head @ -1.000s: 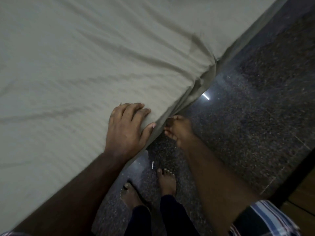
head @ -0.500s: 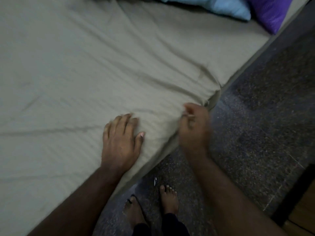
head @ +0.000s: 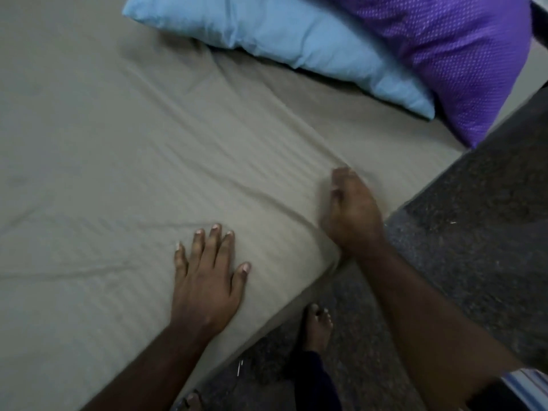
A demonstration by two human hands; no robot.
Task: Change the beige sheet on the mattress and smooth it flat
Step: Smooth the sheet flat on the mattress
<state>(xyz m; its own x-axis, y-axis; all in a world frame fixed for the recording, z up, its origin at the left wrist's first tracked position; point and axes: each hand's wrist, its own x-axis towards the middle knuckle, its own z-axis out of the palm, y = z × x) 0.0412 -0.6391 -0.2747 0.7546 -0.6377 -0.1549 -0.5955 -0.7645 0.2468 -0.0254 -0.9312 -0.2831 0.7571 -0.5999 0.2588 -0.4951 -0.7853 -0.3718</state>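
The flat left hand [head: 207,274] is pinning the creased beige cotton sheet [head: 124,161]; the blurred right hand [head: 351,212], grip unclear, is risking bunching new folds near the edge

— Where does the head view look from?
— From above the near edge of the mattress [head: 296,307], facing forward and steeply down.
— How near?
— Close: the left hand [head: 207,280] and right hand [head: 350,215] sit in the lower middle, a foot [head: 317,324] on the floor [head: 474,232] below them.
— And far off?
— Pillows [head: 296,34] at the far right, cut by the top edge.
— Another view?
— No, only this one.
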